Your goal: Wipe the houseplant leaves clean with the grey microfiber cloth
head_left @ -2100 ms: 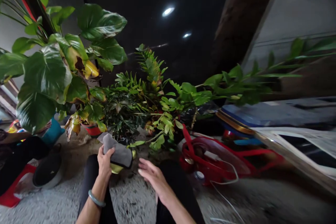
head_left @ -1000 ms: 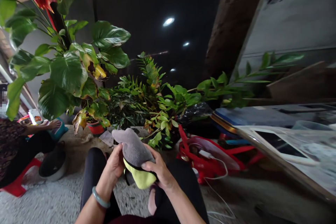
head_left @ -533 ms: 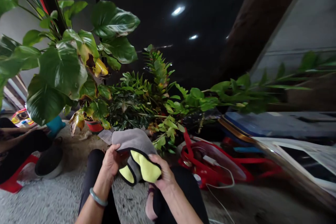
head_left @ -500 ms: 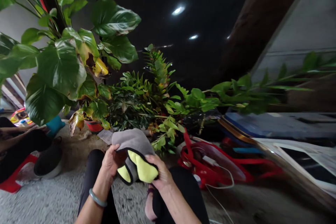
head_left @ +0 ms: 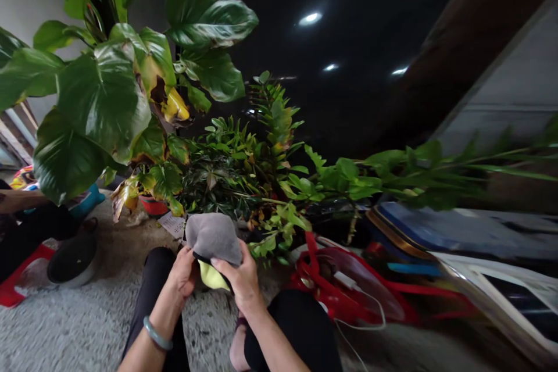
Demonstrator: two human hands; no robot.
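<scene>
Between my knees I hold up a grey and yellow cloth point(head_left: 214, 232) with dark edging. Its grey side bulges upward, and a yellow part hangs below. My left hand point(head_left: 183, 272) is closed on the cloth's left edge, with a pale bangle on that wrist. My right hand point(head_left: 244, 280) grips the right side, its thumb lying along the dark edging. Some of the fingers of both hands are hidden behind the fabric.
Leafy potted plants point(head_left: 104, 93) stand ahead of me. On the right are a red bag point(head_left: 318, 279) with a white cable and stacked flat items point(head_left: 462, 232). At left, another person's arm point(head_left: 20, 200) shows near a dark bowl point(head_left: 72, 261).
The cloth has been folded over, so more grey and less yellow shows. My right hand has moved left and up, nearer my left hand. The view has shifted slightly.
</scene>
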